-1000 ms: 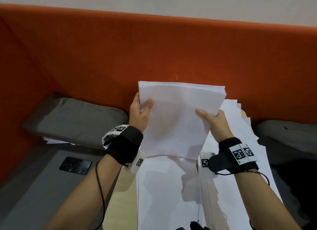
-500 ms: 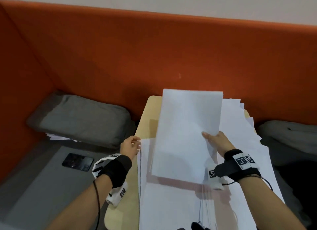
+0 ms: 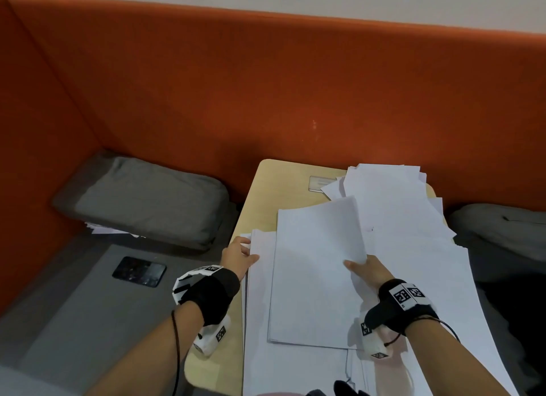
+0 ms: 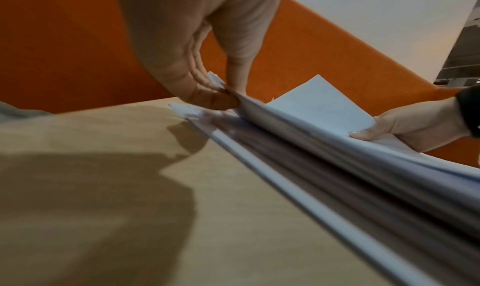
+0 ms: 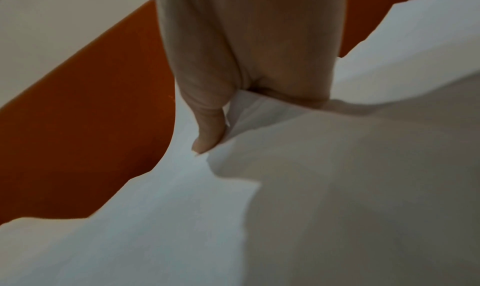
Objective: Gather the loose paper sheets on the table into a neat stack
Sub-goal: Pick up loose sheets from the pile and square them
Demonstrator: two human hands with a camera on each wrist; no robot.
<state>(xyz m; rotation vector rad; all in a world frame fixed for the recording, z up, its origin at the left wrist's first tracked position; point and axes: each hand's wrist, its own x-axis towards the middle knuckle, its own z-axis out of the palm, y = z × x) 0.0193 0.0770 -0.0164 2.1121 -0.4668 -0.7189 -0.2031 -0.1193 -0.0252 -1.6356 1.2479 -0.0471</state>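
From the head view I see my right hand [image 3: 367,273] pinching the right edge of a bundle [image 3: 316,274], thumb on top, the bundle lying on the pile [image 3: 428,292] that covers the right side of the table [image 3: 266,194]. My left hand [image 3: 237,258] is at the pile's left edge, fingers curled against the sheets. A phone [image 3: 139,271] lies on the grey bench to the left.

In the left wrist view, my left hand [image 4: 197,64] pinches the corner of several sheets [image 4: 298,130] between thumb and fingertips, lifting them slightly off the table [image 4: 116,177].

In the right wrist view, my right hand [image 5: 233,64] grips paper [image 5: 259,187], thumb pressed on top, fingers hidden beneath
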